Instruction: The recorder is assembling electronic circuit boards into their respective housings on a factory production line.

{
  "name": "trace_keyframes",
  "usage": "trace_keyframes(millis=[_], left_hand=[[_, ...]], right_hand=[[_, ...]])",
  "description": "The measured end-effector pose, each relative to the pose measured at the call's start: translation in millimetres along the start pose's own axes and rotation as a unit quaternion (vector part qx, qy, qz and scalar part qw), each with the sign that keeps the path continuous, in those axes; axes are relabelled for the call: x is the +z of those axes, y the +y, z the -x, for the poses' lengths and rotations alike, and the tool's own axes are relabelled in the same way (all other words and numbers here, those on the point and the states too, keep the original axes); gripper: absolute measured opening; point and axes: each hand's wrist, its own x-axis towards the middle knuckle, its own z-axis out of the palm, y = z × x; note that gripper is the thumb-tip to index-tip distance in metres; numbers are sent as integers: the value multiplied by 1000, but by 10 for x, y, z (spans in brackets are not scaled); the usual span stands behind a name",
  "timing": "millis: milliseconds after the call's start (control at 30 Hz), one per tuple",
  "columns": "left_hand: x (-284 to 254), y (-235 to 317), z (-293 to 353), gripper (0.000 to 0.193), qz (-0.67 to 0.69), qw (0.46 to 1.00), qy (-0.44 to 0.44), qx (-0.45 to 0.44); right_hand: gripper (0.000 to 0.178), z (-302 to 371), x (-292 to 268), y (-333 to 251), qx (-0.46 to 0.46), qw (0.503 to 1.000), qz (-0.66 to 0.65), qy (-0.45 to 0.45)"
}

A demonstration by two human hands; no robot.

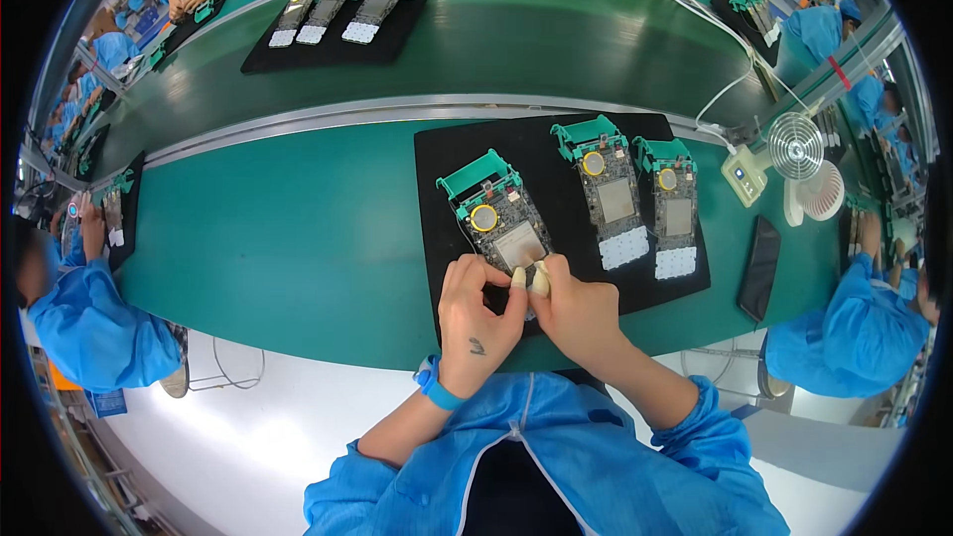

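Note:
A circuit board (515,218) with a green plastic bracket and a round yellow-rimmed part lies slightly tilted on a black mat (576,313). My left hand (478,313) and my right hand (578,308) meet over its lower end, thumbs side by side in pale finger cots. Both are closed in a pinch there; their fingers hide what lies between them and most of that end. Just to the right, two similar boards, a middle board (612,194) and a right board (676,203), rest on the mat with white dimpled sheets at their lower ends.
A dark phone-like slab (759,268) lies right of the mat, near a small fan (796,144) and a pale socket box (745,176) with white cables. Beyond the metal rail, another black mat (342,55) carries three boards. Co-workers in blue sit left, right and across.

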Motion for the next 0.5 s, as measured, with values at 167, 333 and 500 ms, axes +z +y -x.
trace_keyframes(millis=[167, 333, 500], left_hand=[[-139, -34, -39, 13, 88, 990, -41, -99], [-463, -126, -659, 40, -164, 966, -64, 190], [-535, -136, -846, 41, -125, 940, -211, 238]], right_hand=[[21, -6, -60, 113, 75, 974, -209, 32], [15, -78, -257, 263, 43, 937, -347, 2], [16, -226, -214, 182, 0, 917, -399, 13]])
